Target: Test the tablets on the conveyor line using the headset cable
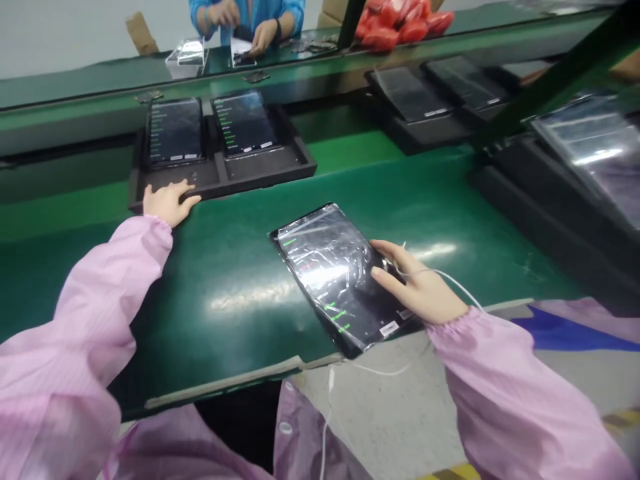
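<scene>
My right hand (419,287) grips the right edge of a black tablet (330,273) wrapped in clear film, thumb on its screen, over the near edge of the green belt (240,267). A thin white cable (450,277) runs across that hand. My left hand (169,201) rests with curled fingers on the front rim of a black tray (220,179), which holds two lit tablets (210,128) side by side.
More black trays with wrapped tablets (440,90) sit on the right, another (595,147) at the far right. Across the line, a person in blue (247,27) handles items. Red bags (400,23) lie at the top. A dark bar (540,87) slants across.
</scene>
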Demonstrator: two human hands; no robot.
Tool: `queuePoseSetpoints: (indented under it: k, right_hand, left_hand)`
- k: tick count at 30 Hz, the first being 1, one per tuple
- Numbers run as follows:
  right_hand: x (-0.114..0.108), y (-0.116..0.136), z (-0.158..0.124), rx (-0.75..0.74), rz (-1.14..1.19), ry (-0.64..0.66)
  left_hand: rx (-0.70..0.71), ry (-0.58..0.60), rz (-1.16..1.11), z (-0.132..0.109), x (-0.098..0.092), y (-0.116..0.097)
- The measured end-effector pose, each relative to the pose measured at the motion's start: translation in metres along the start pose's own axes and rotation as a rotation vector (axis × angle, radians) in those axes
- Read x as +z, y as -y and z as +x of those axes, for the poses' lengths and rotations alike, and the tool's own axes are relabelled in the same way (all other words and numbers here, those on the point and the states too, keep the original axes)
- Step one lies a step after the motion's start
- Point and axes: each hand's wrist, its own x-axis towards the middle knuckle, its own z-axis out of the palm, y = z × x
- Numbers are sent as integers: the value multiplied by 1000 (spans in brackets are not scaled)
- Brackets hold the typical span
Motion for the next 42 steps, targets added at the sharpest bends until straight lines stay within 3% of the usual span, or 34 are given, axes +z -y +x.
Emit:
queuePoseSetpoints:
  k: [3,5,9,11,12,13,14,15,16,20,21,22,23,24,26,28,32,34,35,37,42]
  right_hand:
    - [58,47,-35,-40,-93,58]
    - [100,78,-61,-47,-114,86]
    - [169,117,-114,-38,-148,129]
    - [202,146,-141,-27,-160,145]
    - [223,176,-154,-13,-160,156]
    - [250,222,-168,11,-159,170]
    - [285,287,-183,49,-156,185]
    - [327,372,-197,102,-152,202]
    - [376,475,-213,171,-148,212]
    - [607,963,-271,431,-108,159]
    - [660,1068,-284,470,-91,144]
    - [708,1153,-295,497,-70,136]
    - [748,1218,-305,513,-43,137]
    - [783,1262,-312,516,-11,141]
    - [844,1308,-322,479,57,149]
    - [905,1330,-323,415,103,157]
    - [1036,1391,-304,335,164,179]
    - [1083,1418,-294,316,207,189]
    - [1098,1426,-291,316,222,189]
    - [1112,1428,-287,337,244,191]
    - [1099,1420,-283,370,293,49]
  left_hand:
    - [-3,-104,-113,-46,14,34]
    - [33,-125,-201,-101,20,51]
    - [18,9,-395,-264,29,59]
    - [69,82,-425,-352,21,71]
    - [99,124,-443,-391,10,92]
    - [118,153,-465,-426,-9,130]
    - [138,173,-495,-455,-36,188]
    - [156,195,-537,-480,-72,267]
    - [172,216,-591,-500,-115,364]
    - [232,332,-843,-561,-312,831]
    - [248,356,-886,-574,-351,933]
    - [262,372,-914,-587,-381,1019]
    - [270,379,-931,-598,-402,1087]
    - [273,377,-935,-608,-412,1140]
    - [266,356,-915,-622,-410,1215]
    - [256,334,-869,-630,-394,1280]
    - [256,311,-765,-634,-367,1430]
    - [269,284,-712,-639,-363,1488]
    - [279,272,-686,-642,-362,1506]
    - [298,259,-646,-649,-360,1522]
    - [277,242,-657,-656,-356,1516]
